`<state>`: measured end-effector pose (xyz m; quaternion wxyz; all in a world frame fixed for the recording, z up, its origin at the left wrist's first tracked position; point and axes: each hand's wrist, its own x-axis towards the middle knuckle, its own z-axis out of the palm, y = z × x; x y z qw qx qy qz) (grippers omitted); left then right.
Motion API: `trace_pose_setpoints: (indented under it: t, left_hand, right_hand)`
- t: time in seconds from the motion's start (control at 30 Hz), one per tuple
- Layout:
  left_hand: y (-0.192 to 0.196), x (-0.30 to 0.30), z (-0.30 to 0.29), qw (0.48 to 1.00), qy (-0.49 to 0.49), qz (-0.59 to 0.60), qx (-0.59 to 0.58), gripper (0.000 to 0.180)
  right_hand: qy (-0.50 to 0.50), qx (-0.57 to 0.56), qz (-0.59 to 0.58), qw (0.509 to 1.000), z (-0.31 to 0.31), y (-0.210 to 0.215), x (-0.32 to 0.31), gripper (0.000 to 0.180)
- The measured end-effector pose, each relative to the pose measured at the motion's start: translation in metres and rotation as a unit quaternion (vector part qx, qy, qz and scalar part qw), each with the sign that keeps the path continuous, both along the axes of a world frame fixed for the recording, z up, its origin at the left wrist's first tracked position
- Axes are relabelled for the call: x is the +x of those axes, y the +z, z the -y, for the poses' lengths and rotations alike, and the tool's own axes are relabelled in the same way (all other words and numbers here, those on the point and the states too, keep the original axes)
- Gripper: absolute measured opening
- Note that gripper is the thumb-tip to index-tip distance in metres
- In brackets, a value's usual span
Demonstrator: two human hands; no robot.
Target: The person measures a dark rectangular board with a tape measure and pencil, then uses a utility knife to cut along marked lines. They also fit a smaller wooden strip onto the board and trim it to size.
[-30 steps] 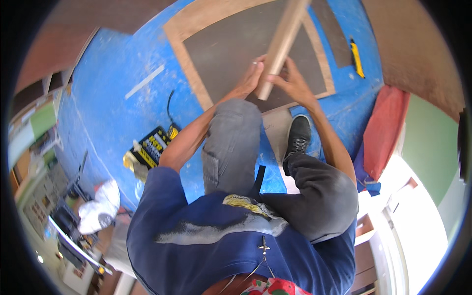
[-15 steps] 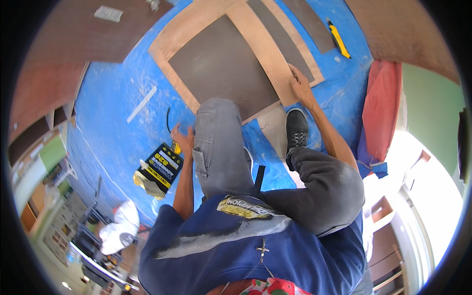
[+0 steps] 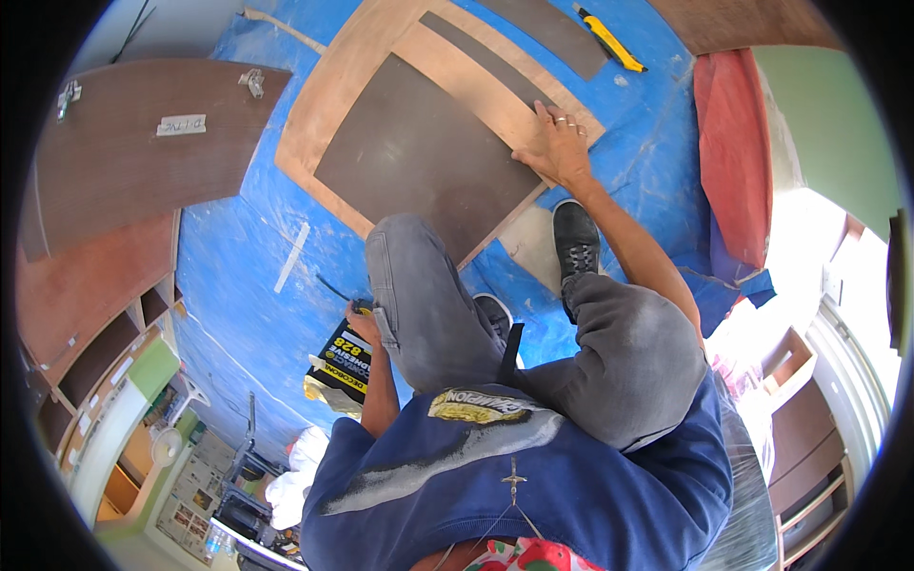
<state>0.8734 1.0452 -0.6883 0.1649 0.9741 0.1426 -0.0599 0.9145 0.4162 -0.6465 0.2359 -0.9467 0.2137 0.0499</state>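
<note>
A large pale wooden panel with a dark brown face [image 3: 419,152] lies on the blue floor sheet. A pale wooden strip [image 3: 466,81] runs across it, with a narrow dark band [image 3: 490,55] alongside. My right hand [image 3: 559,145] rests on the near right end of that strip, fingers spread, holding nothing. Beside my left knee, my left hand [image 3: 364,324] has its fingers curled on a small yellow-and-black thing [image 3: 361,306], partly hidden by the hand. A black-and-yellow adhesive can [image 3: 341,366] stands right behind that hand.
A yellow utility knife [image 3: 611,40] lies beside a loose dark strip [image 3: 552,36] at the far right. A thin pale strip [image 3: 292,257] lies on the sheet at left. Brown cabinet boards [image 3: 157,143] stand at left, red cloth [image 3: 731,157] at right. My shoe [image 3: 576,238] is near the panel's corner.
My right hand has gone from gripping the strip's edge to lying spread on its end. My left hand has lowered and closed on the yellow-and-black thing. The whole view has shifted.
</note>
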Motion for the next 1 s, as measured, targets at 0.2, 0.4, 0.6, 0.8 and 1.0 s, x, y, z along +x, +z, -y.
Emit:
trace_pose_setpoints:
  t: [0.2, 0.4, 0.6, 0.8, 1.0]
  left_hand:
    - [0.041, 0.098, 0.094, 0.988, -0.059, 0.05, -0.134, 0.081]
    - [0.083, 0.228, 0.178, 0.976, -0.193, 0.056, -0.08, 0.087]
    - [0.086, 0.348, 0.231, 0.953, -0.296, 0.057, -0.02, 0.088]
    - [0.059, 0.44, 0.277, 0.937, -0.336, 0.036, 0.092, 0.091]
    - [0.035, 0.466, 0.32, 0.896, -0.415, 0.109, 0.115, 0.075]
  right_hand:
    - [-0.012, -0.013, 0.107, 0.994, -0.02, 0.007, -0.04, 0.092]
    - [-0.069, 0.078, 0.131, 0.986, -0.041, 0.005, -0.115, 0.071]
    - [-0.202, 0.142, 0.124, 0.961, -0.039, -0.009, -0.125, 0.065]
    - [-0.33, 0.292, 0.124, 0.889, -0.022, -0.018, -0.107, 0.059]
    - [-0.291, 0.153, 0.134, 0.935, -0.027, -0.021, -0.104, 0.052]
